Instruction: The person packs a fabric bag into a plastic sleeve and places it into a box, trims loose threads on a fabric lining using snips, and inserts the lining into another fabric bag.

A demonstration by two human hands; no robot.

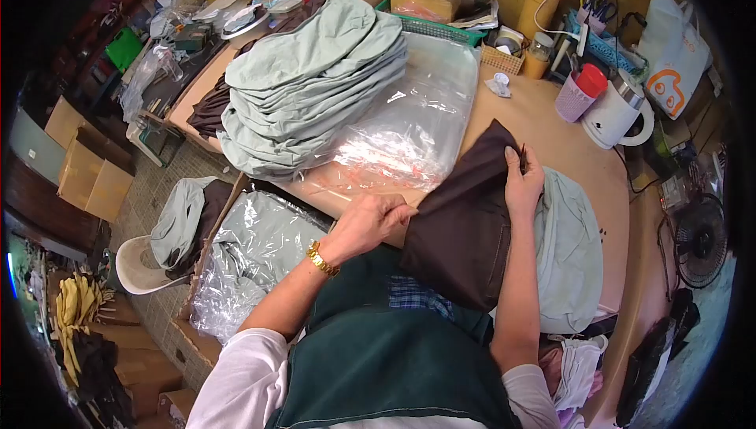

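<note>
A dark brown cloth (461, 228) is stretched between my two hands over the table's front edge. My left hand (370, 224) pinches its left edge, with a gold watch on the wrist. My right hand (524, 181) holds the upper right edge between thumb and fingers, and a small dark thing shows at the fingertips. Beside my right forearm lies pale green fabric (567, 252). A tall stack of pale green cloth pieces (315, 83) stands at the back left, next to clear plastic bags (425, 110).
An open box with plastic-wrapped cloth (256, 248) is at the left, near a chair (138, 268) holding fabric. A white kettle (618, 114), a red cup (591, 80) and a basket (502, 59) stand at the back right. A black fan (701, 240) is far right.
</note>
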